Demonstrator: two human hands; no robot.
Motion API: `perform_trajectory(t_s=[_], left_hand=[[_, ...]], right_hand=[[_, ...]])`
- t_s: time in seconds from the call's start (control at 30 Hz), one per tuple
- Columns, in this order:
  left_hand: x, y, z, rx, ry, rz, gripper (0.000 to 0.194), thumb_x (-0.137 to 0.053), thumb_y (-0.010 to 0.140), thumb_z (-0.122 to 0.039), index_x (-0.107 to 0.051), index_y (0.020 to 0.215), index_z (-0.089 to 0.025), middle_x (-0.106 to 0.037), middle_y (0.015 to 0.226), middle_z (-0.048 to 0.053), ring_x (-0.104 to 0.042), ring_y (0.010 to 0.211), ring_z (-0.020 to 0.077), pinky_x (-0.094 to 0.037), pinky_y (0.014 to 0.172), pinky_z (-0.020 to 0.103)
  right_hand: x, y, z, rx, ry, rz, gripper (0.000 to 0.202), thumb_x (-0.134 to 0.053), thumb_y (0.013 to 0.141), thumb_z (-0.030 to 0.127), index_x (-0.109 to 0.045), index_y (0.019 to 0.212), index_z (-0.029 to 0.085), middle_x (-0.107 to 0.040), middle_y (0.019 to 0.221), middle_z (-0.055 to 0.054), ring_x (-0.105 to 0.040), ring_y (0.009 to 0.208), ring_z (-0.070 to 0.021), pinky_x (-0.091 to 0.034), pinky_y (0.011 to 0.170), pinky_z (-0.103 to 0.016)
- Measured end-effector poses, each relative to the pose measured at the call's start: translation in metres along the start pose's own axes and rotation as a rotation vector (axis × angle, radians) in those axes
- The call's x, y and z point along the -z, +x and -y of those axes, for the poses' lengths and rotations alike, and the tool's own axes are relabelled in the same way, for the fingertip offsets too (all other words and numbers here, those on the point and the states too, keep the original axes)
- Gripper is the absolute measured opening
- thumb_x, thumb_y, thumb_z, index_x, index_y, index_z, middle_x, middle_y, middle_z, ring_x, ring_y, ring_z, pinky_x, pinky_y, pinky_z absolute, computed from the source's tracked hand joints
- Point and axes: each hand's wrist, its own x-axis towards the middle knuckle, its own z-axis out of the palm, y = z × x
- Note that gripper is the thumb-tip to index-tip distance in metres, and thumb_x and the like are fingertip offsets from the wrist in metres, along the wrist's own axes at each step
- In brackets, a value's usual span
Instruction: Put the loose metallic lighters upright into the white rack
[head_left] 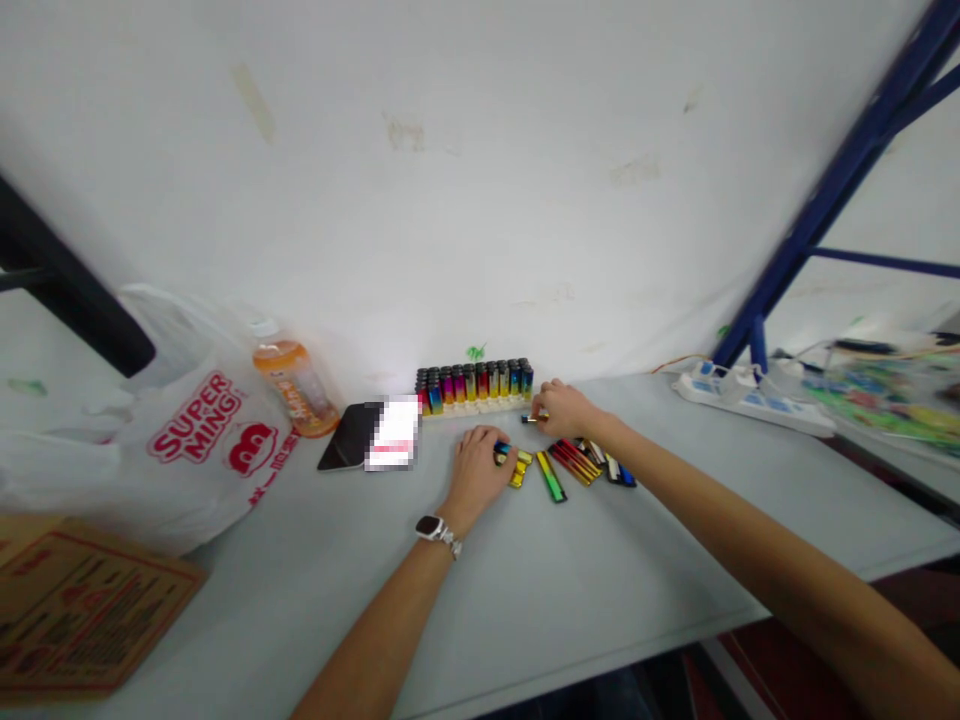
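Shiny two-tone lighters with dark tops stand upright in rows in a pale rack (480,407) against the wall. Just right of the rack, my right hand (559,408) is closed on a lighter (534,419), whose dark end sticks out to the left. My left hand (484,468) curls over a few lighters on the table, with yellow ones (519,470) showing beside its fingers. Between and below the hands lie a green lighter (552,477), several red and gold lighters (576,462), and a blue and white pair (619,470).
Left of the rack are a dark tablet or phone (351,437), a blurred white card (393,433) and an orange drink bottle (296,385). Farther left are a white plastic bag (202,440) and a cardboard box (90,610). A power strip (750,395) lies right, near a blue post (795,235).
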Motion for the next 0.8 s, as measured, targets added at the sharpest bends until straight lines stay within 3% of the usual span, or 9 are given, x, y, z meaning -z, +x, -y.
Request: perform_trajectory(t_s=[0.17,0.27,0.37,0.47,0.53,0.6,0.7,0.8], left_hand=[[-0.001,0.000,0.002,-0.003,-0.003,0.003,0.015,-0.057,0.087,-0.033,-0.064,0.095,-0.022,-0.064,0.107,0.005,-0.054,0.106,0.0229,-0.039,0.093,0.038],[-0.002,0.000,0.003,-0.009,-0.009,-0.009,0.016,-0.057,0.087,-0.033,-0.064,0.095,-0.022,-0.064,0.107,0.005,-0.055,0.106,0.0227,-0.040,0.093,0.037],[-0.002,0.000,0.003,-0.021,-0.008,-0.016,0.015,-0.057,0.088,-0.033,-0.064,0.094,-0.021,-0.064,0.105,0.005,-0.055,0.105,0.0222,-0.039,0.094,0.037],[-0.002,0.000,0.001,-0.026,0.002,-0.016,0.017,-0.057,0.088,-0.035,-0.064,0.095,-0.022,-0.064,0.105,0.005,-0.055,0.105,0.0231,-0.040,0.093,0.038],[-0.001,-0.001,0.000,-0.030,0.012,-0.014,0.020,-0.058,0.087,-0.037,-0.064,0.097,-0.021,-0.064,0.105,0.006,-0.055,0.105,0.0244,-0.040,0.092,0.039],[-0.001,-0.001,-0.002,-0.025,0.025,-0.009,0.022,-0.059,0.086,-0.039,-0.063,0.098,-0.020,-0.063,0.104,0.007,-0.055,0.106,0.0259,-0.041,0.091,0.040],[-0.001,0.000,-0.002,-0.007,0.039,0.012,0.023,-0.061,0.084,-0.035,-0.061,0.101,-0.020,-0.063,0.105,0.008,-0.055,0.107,0.0265,-0.041,0.091,0.039],[-0.001,0.000,-0.002,-0.008,0.064,0.041,0.024,-0.063,0.081,-0.030,-0.061,0.103,-0.020,-0.063,0.109,0.008,-0.055,0.109,0.0259,-0.040,0.093,0.038]], right_hand=[[-0.002,0.010,-0.001,0.011,-0.027,0.011,0.019,-0.059,0.078,0.025,-0.070,0.090,0.015,-0.067,0.102,-0.016,-0.059,0.096,-0.0286,-0.043,0.078,-0.034],[-0.004,0.014,-0.001,0.021,0.102,-0.032,0.018,-0.054,0.085,0.030,-0.065,0.084,0.015,-0.068,0.091,-0.014,-0.059,0.083,-0.0232,-0.041,0.072,-0.032],[-0.004,0.016,0.008,-0.008,0.490,-0.184,0.026,-0.049,0.090,0.039,-0.056,0.077,0.017,-0.062,0.074,-0.005,-0.053,0.068,-0.0163,-0.039,0.065,-0.028],[-0.003,0.014,0.032,-0.020,1.086,-0.347,0.033,-0.047,0.090,0.050,-0.050,0.077,0.020,-0.059,0.068,0.001,-0.051,0.064,-0.0141,-0.042,0.063,-0.027],[-0.002,0.009,0.054,-0.025,1.511,-0.319,0.033,-0.051,0.087,0.055,-0.048,0.083,0.022,-0.058,0.064,0.003,-0.054,0.060,-0.0139,-0.044,0.060,-0.027],[-0.003,0.004,0.074,-0.074,1.790,-0.245,0.034,-0.058,0.083,0.055,-0.046,0.088,0.024,-0.055,0.062,0.006,-0.053,0.053,-0.0130,-0.041,0.049,-0.024],[-0.007,-0.005,0.091,-0.139,1.986,-0.201,0.036,-0.067,0.077,0.052,-0.049,0.093,0.024,-0.049,0.057,0.009,-0.041,0.043,-0.0081,-0.027,0.039,-0.018],[-0.012,-0.011,0.093,-0.129,2.081,-0.129,0.038,-0.062,0.079,0.057,-0.053,0.090,0.022,-0.039,0.049,0.011,-0.024,0.037,-0.0050,-0.014,0.036,-0.017]])
